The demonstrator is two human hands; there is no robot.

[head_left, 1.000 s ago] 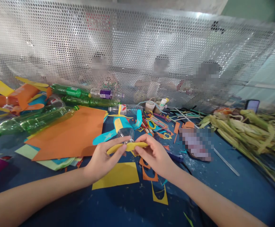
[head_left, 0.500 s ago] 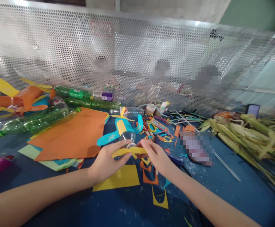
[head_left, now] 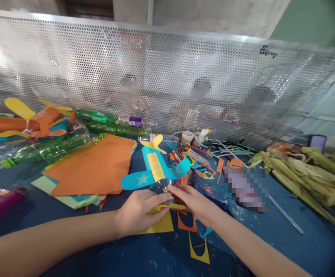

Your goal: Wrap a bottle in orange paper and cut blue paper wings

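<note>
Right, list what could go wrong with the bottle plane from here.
Pressure: the left hand pinches the yellow strip, so squeezing hard might crease it.
Knocks: the blue wings jut out on both sides of the bottle plane and could bend if bumped.
Snags: an orange cut-out scrap lies close to the right hand and might get caught up.

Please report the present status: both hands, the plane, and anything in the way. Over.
Left hand pinching yellow blades; right hand at clear front of plane. Plane blue, yellow-striped, nose toward person. Close below hands: yellow sheet, orange scrap.
</note>
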